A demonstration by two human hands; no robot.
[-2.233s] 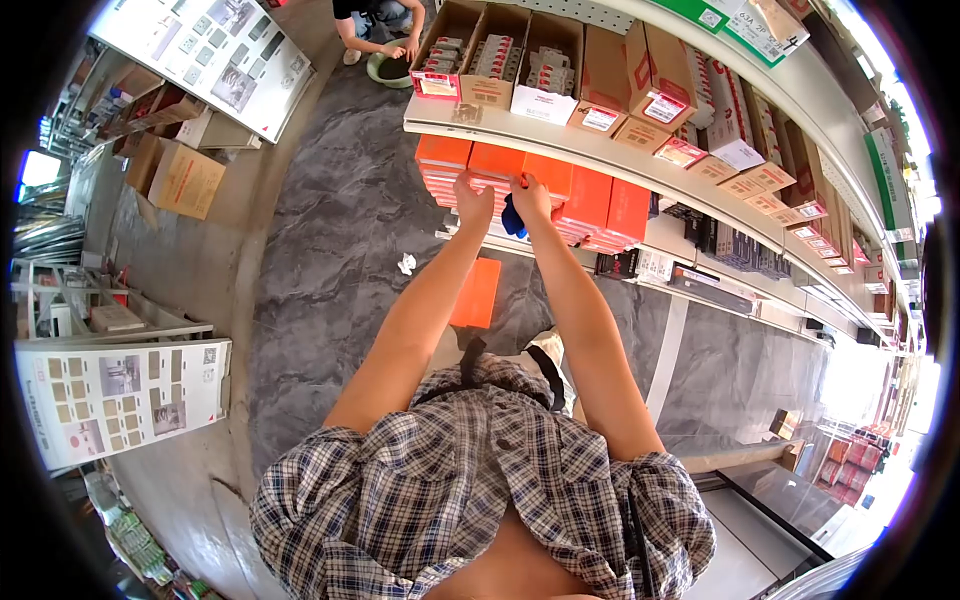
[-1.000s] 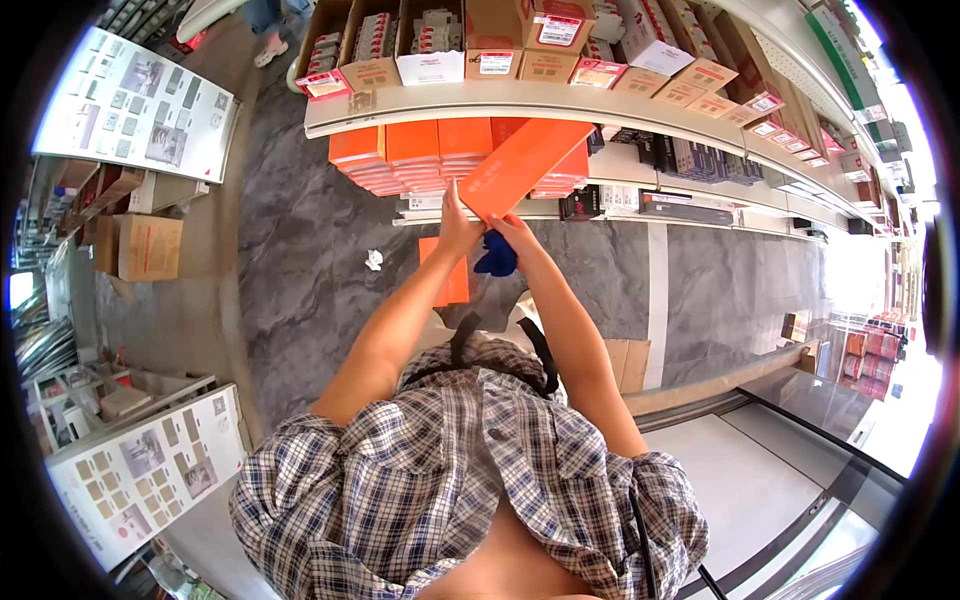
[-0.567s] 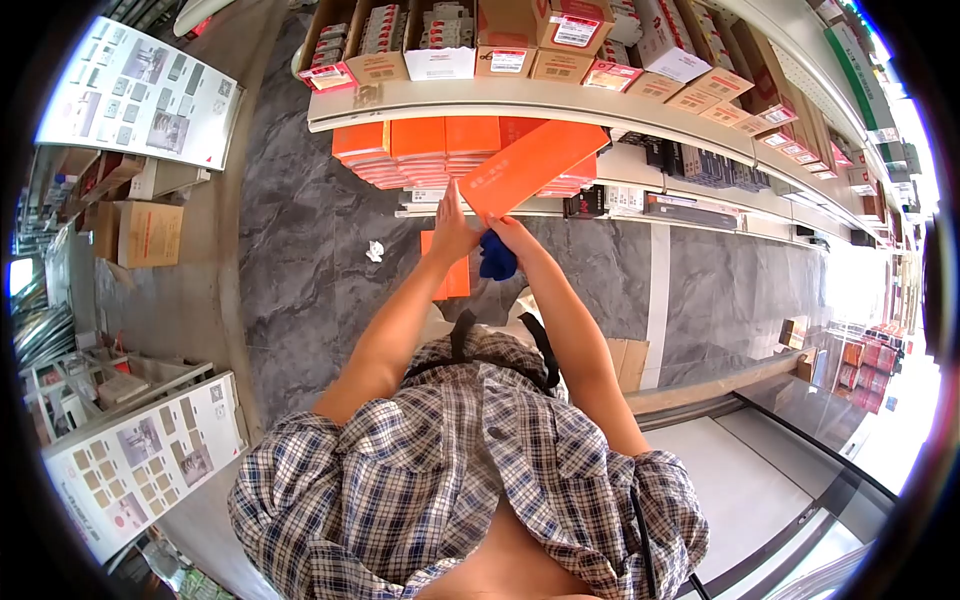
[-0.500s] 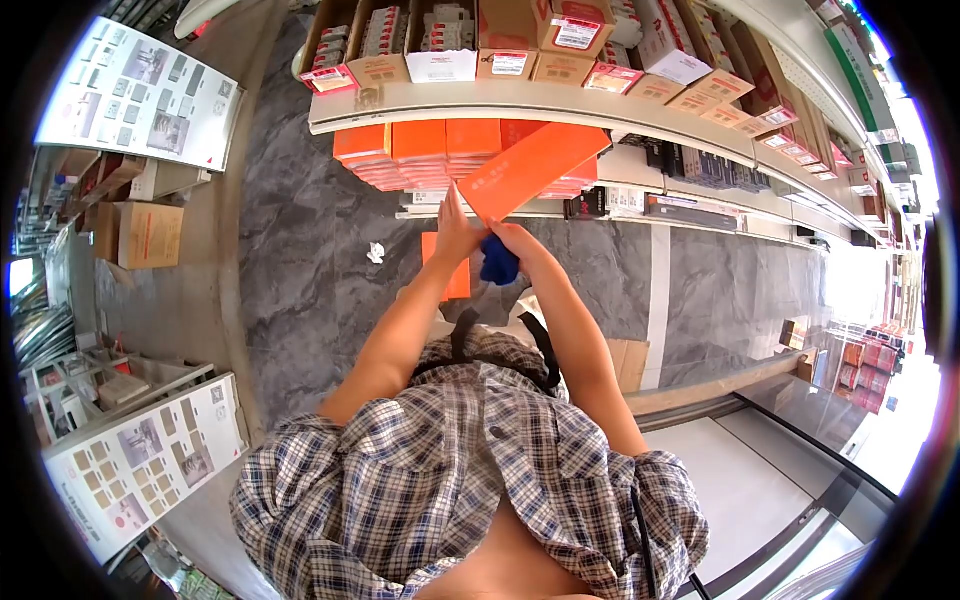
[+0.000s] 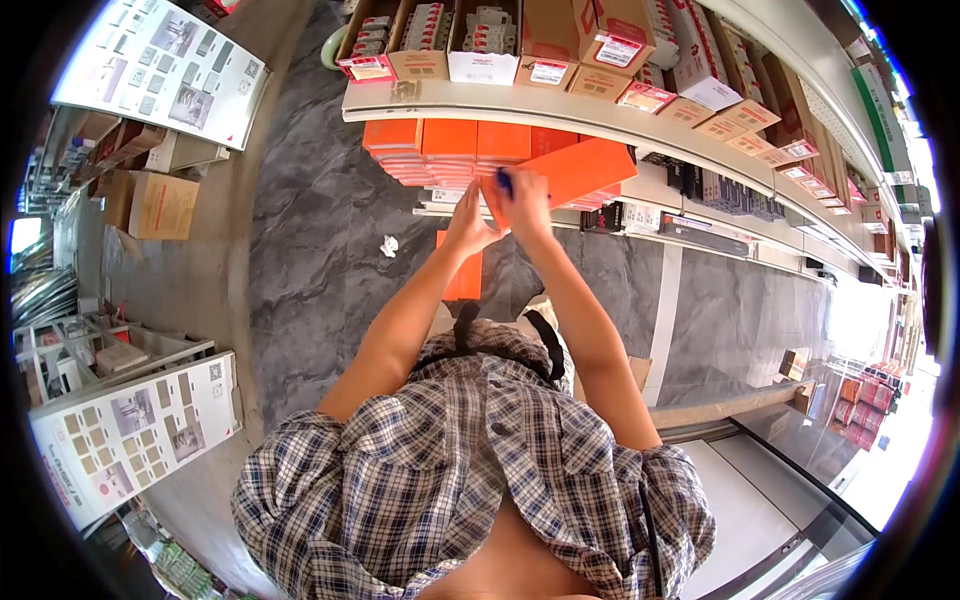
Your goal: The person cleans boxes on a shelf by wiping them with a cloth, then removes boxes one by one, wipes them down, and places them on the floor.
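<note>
The right hand (image 5: 527, 205) curls its fingers round a dark blue cloth (image 5: 505, 182), blurred, over the near end of a long orange box (image 5: 590, 172). The left hand (image 5: 468, 228) grips that same end from the left, fingers pointing forward, thumb turned inward. Both bare forearms stretch ahead and converge at the box, which slants away to the right in front of stacked orange boxes (image 5: 450, 140) below a shelf edge (image 5: 470, 103). Another orange box (image 5: 470, 275) lies lower, beyond the left forearm.
</note>
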